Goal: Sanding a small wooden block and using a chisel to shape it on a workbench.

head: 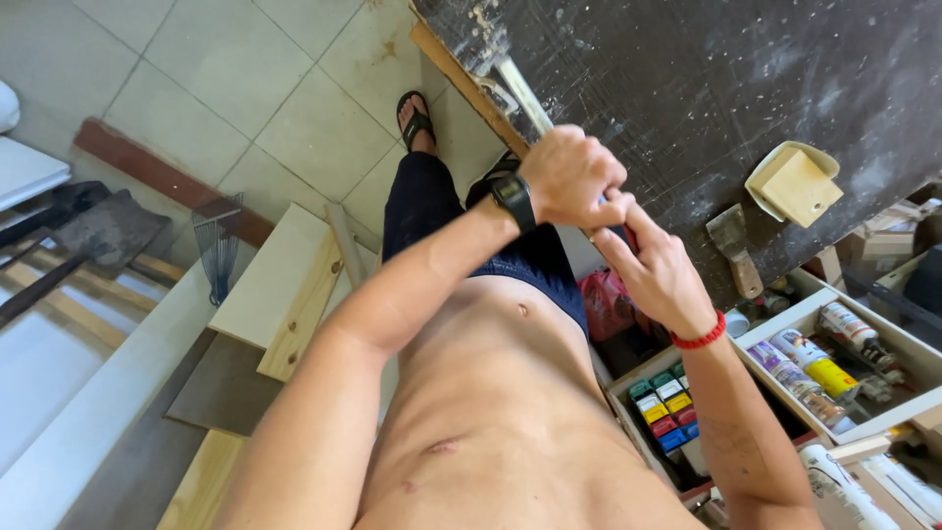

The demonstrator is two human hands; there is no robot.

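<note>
Head view looks straight down the person's bare torso to both hands, joined at the edge of a dark, paint-flecked worktop (pixel 706 88). The left hand (pixel 569 177), black watch (pixel 513 201) at the wrist, is curled into a fist over a small object; what it is cannot be told, since the fingers hide it. The right hand (pixel 653 265), with a red bracelet (pixel 701 337), pinches the same spot from below, as if bracing it. Nearby on the worktop lie a scraper (pixel 736 245) and a wooden block (pixel 795 184); tubes (pixel 814 368) fill an open drawer.
</note>
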